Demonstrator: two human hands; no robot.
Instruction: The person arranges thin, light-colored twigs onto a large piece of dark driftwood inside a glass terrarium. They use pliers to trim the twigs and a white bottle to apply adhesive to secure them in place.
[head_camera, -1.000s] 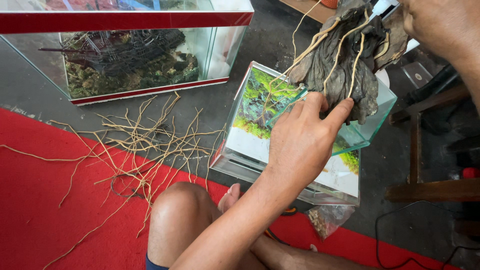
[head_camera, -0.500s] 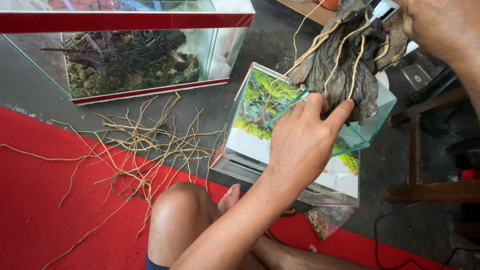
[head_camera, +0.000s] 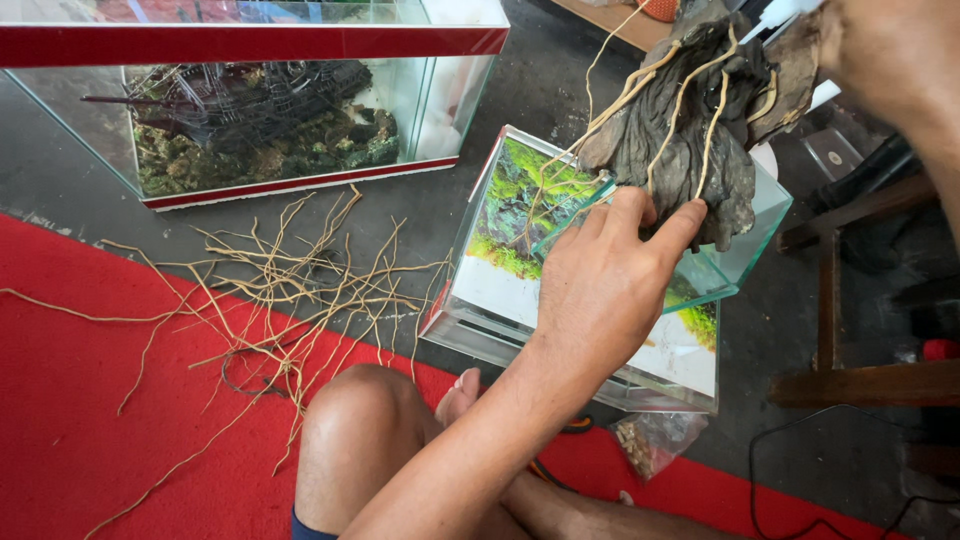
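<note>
Two hands on driftwood (head_camera: 690, 150) | left hand (head_camera: 600, 290) fingertips pressing its lower edge, unchanged from a second ago | right hand (head_camera: 880, 60) gripping top, fingers hidden | wood held over small glass tank (head_camera: 600, 370) far corner | loose roots (head_camera: 290, 290) on red mat (head_camera: 70, 400) edge | big aquarium (head_camera: 250, 110) behind.

Materials and surface finish
Driftwood (head_camera: 690, 140): rough, matt dark wood. Small tank (head_camera: 745, 250): smooth glossy glass. Carpet (head_camera: 70, 400): red matt cloth.
</note>
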